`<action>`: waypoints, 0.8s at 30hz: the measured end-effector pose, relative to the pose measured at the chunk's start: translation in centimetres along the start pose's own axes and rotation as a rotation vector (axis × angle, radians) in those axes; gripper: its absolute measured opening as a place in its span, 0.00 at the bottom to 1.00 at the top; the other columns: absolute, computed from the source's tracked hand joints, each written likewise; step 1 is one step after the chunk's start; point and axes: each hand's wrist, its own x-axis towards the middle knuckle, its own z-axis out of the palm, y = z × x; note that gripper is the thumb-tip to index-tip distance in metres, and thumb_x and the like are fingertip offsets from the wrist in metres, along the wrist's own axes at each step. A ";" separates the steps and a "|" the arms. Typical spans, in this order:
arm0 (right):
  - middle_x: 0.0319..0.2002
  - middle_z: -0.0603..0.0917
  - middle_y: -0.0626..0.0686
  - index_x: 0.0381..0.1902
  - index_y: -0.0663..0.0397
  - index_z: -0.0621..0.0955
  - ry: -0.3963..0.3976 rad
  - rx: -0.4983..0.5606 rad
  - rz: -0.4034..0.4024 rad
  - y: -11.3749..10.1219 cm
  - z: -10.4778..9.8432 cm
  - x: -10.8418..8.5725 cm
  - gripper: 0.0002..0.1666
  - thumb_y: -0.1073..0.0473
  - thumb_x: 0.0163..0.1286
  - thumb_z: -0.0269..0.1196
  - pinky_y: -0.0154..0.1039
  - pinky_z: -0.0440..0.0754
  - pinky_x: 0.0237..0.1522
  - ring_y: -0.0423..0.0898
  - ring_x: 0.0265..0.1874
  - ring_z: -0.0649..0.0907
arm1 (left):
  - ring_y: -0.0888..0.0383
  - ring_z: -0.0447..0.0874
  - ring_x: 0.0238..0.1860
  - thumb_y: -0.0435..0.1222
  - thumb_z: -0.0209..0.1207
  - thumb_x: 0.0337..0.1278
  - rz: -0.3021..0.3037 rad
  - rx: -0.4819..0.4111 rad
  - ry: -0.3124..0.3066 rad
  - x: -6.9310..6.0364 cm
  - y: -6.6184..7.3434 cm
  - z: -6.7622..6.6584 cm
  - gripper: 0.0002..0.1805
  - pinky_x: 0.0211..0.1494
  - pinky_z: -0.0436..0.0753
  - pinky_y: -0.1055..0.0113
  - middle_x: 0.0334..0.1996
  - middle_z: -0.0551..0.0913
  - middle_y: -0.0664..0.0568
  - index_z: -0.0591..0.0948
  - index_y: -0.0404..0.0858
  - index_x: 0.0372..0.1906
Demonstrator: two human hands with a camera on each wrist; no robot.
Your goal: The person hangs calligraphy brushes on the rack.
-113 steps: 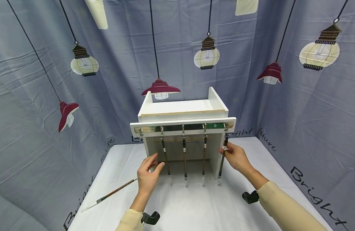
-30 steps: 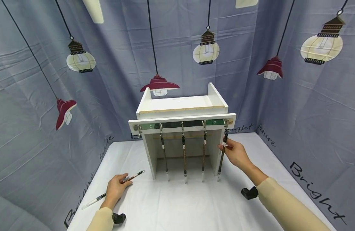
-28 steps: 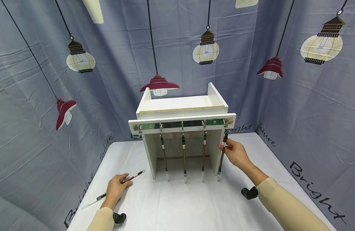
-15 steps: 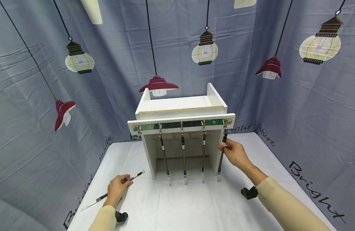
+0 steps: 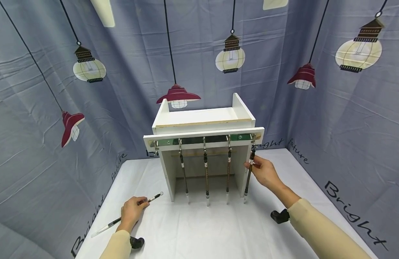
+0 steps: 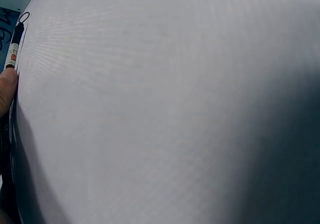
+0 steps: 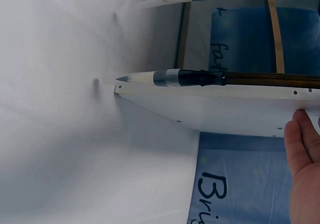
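My left hand (image 5: 131,212) pinches a calligraphy brush (image 5: 155,197) that lies slanted on the table at the left. Its looped end points toward the rack, and its white tip is behind the wrist. In the left wrist view my thumb (image 6: 7,86) lies along the brush handle (image 6: 15,43). My right hand (image 5: 265,174) is at the right side of a white wooden rack (image 5: 204,133). In the right wrist view its fingers (image 7: 297,139) extend against the side panel (image 7: 235,111), below the rightmost hanging brush (image 7: 270,79).
Several brushes, such as the middle one (image 5: 206,176), hang from hooks on the rack's front bar. The leftmost hook (image 5: 156,147) carries no brush. A white cloth (image 5: 199,233) covers the table, and a grey-blue curtain (image 5: 138,90) with printed lamps surrounds it.
My left hand has come down and left from the rack front to the lying brush and taken hold of it. The right hand has stayed at the rack's right side.
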 end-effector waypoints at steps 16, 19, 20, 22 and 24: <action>0.68 0.78 0.66 0.67 0.55 0.78 -0.004 -0.009 0.005 -0.1 0.0 0.1 0.32 0.39 0.77 0.60 0.59 0.85 0.54 0.66 0.63 0.81 | 0.55 0.78 0.35 0.42 0.70 0.64 0.021 -0.091 0.072 -0.1 1.5 -1.0 0.11 0.35 0.72 0.64 0.40 0.86 0.49 0.92 0.43 0.48; 0.69 0.77 0.66 0.69 0.55 0.76 -0.009 -0.008 0.010 -0.1 0.0 0.1 0.34 0.39 0.77 0.60 0.61 0.84 0.57 0.66 0.65 0.80 | 0.55 0.78 0.35 0.41 0.70 0.64 0.032 -0.114 0.117 -0.1 1.8 -1.0 0.10 0.36 0.72 0.65 0.39 0.86 0.49 0.92 0.43 0.47; 0.69 0.77 0.66 0.70 0.55 0.76 -0.009 -0.007 0.010 -0.1 0.0 0.1 0.34 0.39 0.77 0.60 0.62 0.83 0.57 0.67 0.65 0.79 | 0.55 0.78 0.35 0.40 0.70 0.63 0.037 -0.123 0.134 -0.1 1.9 -0.9 0.10 0.36 0.72 0.66 0.39 0.86 0.49 0.92 0.43 0.47; 0.69 0.77 0.66 0.69 0.55 0.76 -0.008 -0.010 0.010 0.0 0.0 0.1 0.34 0.39 0.77 0.60 0.62 0.83 0.57 0.67 0.65 0.79 | 0.56 0.78 0.35 0.40 0.71 0.62 0.044 -0.135 0.167 -0.1 2.0 -0.9 0.10 0.36 0.73 0.66 0.38 0.86 0.50 0.92 0.43 0.46; 0.68 0.78 0.66 0.69 0.56 0.77 -0.010 -0.013 0.008 0.0 0.0 0.1 0.34 0.39 0.77 0.59 0.62 0.84 0.57 0.67 0.65 0.79 | 0.55 0.79 0.35 0.39 0.72 0.61 0.055 -0.149 0.202 -0.2 2.2 -1.0 0.09 0.37 0.74 0.66 0.37 0.86 0.49 0.92 0.43 0.45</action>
